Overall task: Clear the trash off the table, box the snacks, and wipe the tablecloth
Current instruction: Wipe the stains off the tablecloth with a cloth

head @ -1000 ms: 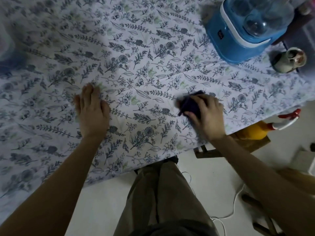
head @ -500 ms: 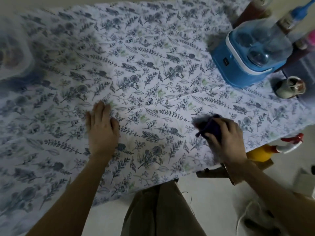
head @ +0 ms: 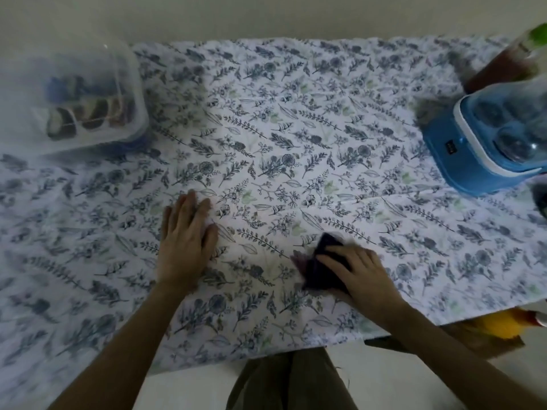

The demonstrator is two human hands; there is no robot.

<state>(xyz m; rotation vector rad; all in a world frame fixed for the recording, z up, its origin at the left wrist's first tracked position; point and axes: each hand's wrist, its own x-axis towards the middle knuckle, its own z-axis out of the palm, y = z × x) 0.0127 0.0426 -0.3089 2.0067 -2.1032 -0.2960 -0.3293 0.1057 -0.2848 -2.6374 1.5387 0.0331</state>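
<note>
A white tablecloth printed with dark leaves and flowers covers the table. My left hand lies flat on it, palm down, fingers together, holding nothing. To its right, my right hand presses a dark purple cloth against the tablecloth near the front edge. A clear plastic box with snacks inside stands at the far left.
A blue appliance with a clear domed lid sits at the right edge, and a dark bottle stands behind it. Below the table's right corner a yellow object shows. My legs are under the front edge.
The view has tilted up, so the snack box and the far table edge now show. My right hand has slid the purple cloth leftward, closer to my left hand, which stays flat.
</note>
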